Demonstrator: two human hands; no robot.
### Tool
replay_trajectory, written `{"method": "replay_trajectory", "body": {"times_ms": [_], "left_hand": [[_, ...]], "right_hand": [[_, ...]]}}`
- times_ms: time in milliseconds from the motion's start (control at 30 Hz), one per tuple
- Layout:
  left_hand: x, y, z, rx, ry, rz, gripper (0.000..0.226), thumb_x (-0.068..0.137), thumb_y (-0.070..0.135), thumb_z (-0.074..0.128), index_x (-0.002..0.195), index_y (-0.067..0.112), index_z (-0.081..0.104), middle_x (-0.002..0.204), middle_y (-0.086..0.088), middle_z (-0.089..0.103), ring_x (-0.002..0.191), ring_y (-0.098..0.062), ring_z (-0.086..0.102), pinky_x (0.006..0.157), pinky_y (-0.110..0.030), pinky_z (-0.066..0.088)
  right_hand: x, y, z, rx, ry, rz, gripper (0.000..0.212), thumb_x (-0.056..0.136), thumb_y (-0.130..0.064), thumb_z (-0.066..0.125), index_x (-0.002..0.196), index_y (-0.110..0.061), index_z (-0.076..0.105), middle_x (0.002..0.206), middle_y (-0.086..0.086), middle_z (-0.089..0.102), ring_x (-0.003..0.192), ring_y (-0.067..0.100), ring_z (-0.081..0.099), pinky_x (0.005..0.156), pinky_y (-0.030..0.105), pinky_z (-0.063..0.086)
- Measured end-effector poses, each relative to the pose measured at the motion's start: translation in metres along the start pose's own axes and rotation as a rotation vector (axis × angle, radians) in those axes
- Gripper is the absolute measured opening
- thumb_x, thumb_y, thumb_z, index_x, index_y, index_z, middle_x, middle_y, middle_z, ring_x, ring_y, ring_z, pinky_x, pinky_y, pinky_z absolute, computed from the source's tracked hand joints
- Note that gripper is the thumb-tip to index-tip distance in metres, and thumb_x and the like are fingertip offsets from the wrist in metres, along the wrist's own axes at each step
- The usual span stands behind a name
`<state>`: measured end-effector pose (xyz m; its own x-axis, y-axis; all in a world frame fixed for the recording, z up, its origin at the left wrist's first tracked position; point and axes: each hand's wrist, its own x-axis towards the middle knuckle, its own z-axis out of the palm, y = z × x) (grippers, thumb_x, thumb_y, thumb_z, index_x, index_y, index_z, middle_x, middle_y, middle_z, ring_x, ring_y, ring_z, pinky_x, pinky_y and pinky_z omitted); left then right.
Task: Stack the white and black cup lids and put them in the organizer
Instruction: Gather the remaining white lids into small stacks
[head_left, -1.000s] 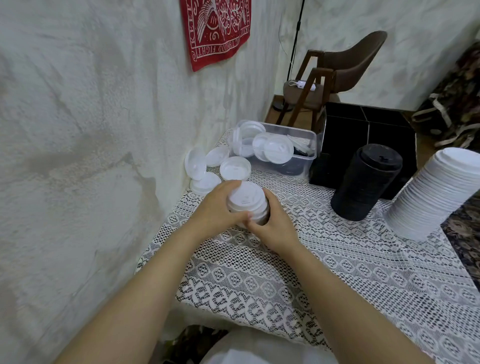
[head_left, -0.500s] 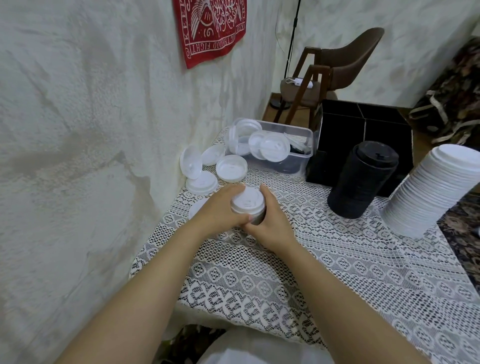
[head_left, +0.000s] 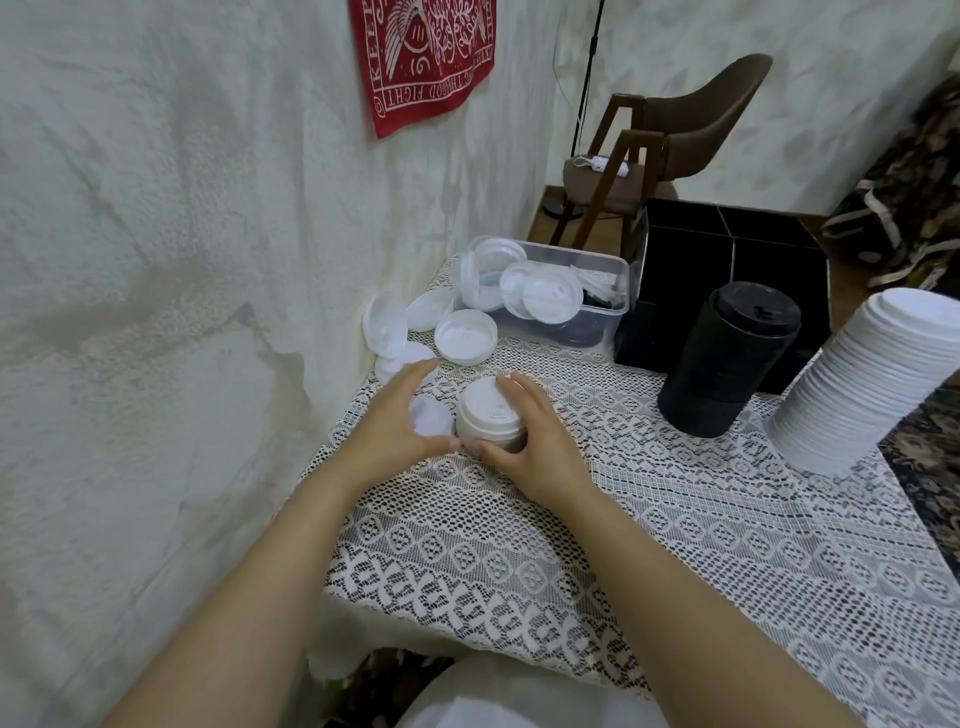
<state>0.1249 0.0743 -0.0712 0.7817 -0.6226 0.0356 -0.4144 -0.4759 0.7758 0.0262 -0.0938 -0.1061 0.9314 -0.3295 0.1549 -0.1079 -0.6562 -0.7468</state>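
White round plastic lid stack (head_left: 487, 410) between hands (head_left: 395, 423) (head_left: 532, 449), on openwork lace tablecloth (head_left: 675, 545).

The red wall banner (head_left: 423, 57) seems to read "KEEP" and "THE GOOD FIGHT" along its border.

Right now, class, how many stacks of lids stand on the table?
3: a small white stack in the right hand, a black stack before the organizer, a tall white stack at right.
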Motion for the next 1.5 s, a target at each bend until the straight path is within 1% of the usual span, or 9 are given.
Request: {"method": "replay_trajectory", "body": {"times_ms": [167,367,533,633,767,900,1033,1233,1500], "left_hand": [[-0.015,-0.030,-0.011,0.023,0.007,-0.107,0.103,0.070,0.022,0.086,0.151,0.028,0.023,0.157,0.006,0.023,0.142,-0.014,0.024,0.116,-0.037,0.022],[-0.010,-0.036,-0.011,0.037,-0.020,-0.115,0.092,0.071,0.020,0.076,0.148,0.035,0.028,0.145,0.007,0.039,0.135,-0.020,0.035,0.113,-0.047,0.031],[-0.007,-0.029,-0.006,0.265,0.054,-0.114,0.093,0.071,0.046,0.080,0.146,0.023,0.030,0.144,-0.002,0.033,0.134,-0.024,0.033,0.113,-0.042,0.027],[-0.009,-0.031,-0.006,0.266,0.016,-0.091,0.090,0.077,0.035,0.077,0.150,0.023,0.026,0.154,0.001,0.026,0.141,-0.026,0.021,0.117,-0.041,0.018],[-0.010,-0.034,-0.009,0.189,0.033,-0.101,0.086,0.074,0.032,0.079,0.147,0.023,0.034,0.148,0.001,0.040,0.137,-0.026,0.032,0.114,-0.047,0.028],[-0.011,-0.024,-0.008,0.113,0.157,-0.053,0.078,0.078,0.023,0.079,0.144,0.014,0.038,0.146,-0.001,0.038,0.132,-0.016,0.037,0.108,-0.028,0.030],[-0.006,0.000,-0.004,0.068,0.268,0.064,0.071,0.077,0.021,0.079,0.139,0.011,0.046,0.142,0.001,0.042,0.124,-0.005,0.037,0.102,-0.015,0.025],[0.004,0.032,0.015,0.090,0.127,0.138,0.071,0.080,0.025,0.077,0.142,0.015,0.043,0.146,0.005,0.038,0.134,-0.007,0.033,0.105,-0.013,0.019],[0.012,0.044,0.031,0.141,0.017,0.052,0.076,0.078,0.027,0.076,0.144,0.015,0.040,0.147,0.003,0.036,0.135,-0.013,0.035,0.113,-0.028,0.027]], "right_hand": [[0.001,0.001,0.001,-0.003,-0.003,0.008,0.084,0.081,-0.042,0.075,0.151,-0.029,0.030,0.159,-0.014,0.017,0.143,0.009,0.023,0.115,0.033,0.027],[0.000,0.000,0.001,-0.002,-0.002,0.015,0.084,0.081,-0.041,0.075,0.151,-0.028,0.030,0.159,-0.014,0.017,0.142,0.008,0.024,0.113,0.032,0.027],[0.001,0.001,0.001,0.002,0.004,0.015,0.084,0.081,-0.041,0.076,0.151,-0.029,0.030,0.159,-0.014,0.018,0.143,0.008,0.023,0.113,0.029,0.024],[0.000,-0.001,0.001,0.007,0.001,0.012,0.084,0.081,-0.040,0.076,0.151,-0.029,0.030,0.159,-0.013,0.018,0.143,0.008,0.022,0.112,0.028,0.023],[-0.002,-0.003,-0.002,0.000,-0.017,0.002,0.079,0.086,-0.041,0.069,0.152,-0.028,0.028,0.160,-0.010,0.016,0.144,0.011,0.022,0.114,0.032,0.023],[-0.004,-0.006,-0.004,0.012,-0.034,-0.001,0.073,0.092,-0.039,0.063,0.153,-0.027,0.025,0.160,-0.008,0.016,0.143,0.012,0.023,0.116,0.034,0.022],[-0.005,-0.006,-0.005,0.130,-0.008,0.066,0.087,0.086,-0.039,0.071,0.153,-0.029,0.017,0.153,-0.011,0.031,0.135,0.011,0.037,0.113,0.040,0.035],[-0.005,-0.003,-0.003,0.221,0.008,0.113,0.098,0.075,-0.053,0.072,0.151,-0.039,0.011,0.146,-0.013,0.042,0.128,0.014,0.049,0.106,0.044,0.044],[-0.002,0.004,-0.001,0.280,0.001,0.139,0.105,0.074,-0.030,0.083,0.152,-0.036,0.013,0.131,-0.019,0.048,0.123,0.009,0.051,0.106,0.036,0.043]]}}
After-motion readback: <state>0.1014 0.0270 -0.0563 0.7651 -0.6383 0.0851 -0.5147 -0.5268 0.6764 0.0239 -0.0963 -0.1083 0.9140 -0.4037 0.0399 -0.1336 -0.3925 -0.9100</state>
